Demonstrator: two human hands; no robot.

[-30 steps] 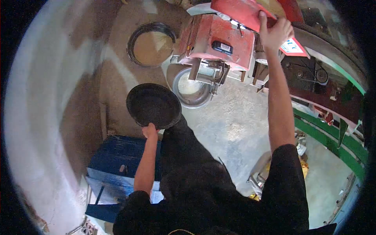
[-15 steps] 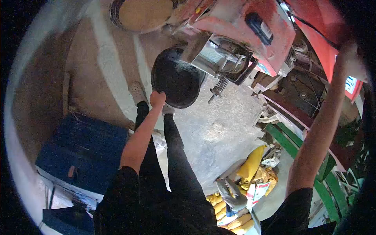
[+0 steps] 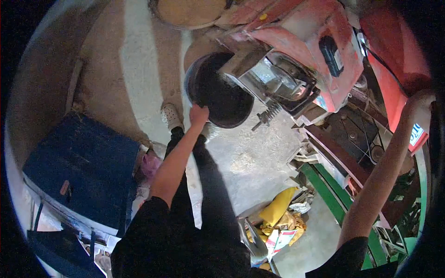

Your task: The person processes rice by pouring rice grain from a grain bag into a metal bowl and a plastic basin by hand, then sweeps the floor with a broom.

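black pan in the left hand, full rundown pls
The black pan is round, shallow and dark all over, matte, probably metal or rubber; which cannot be told. It looks empty inside. It is held low under the metal chute of the red machine, whose spout overlaps its upper right rim. The left hand grips its near rim. A paler rim shows along its left edge, likely a second basin beneath it.
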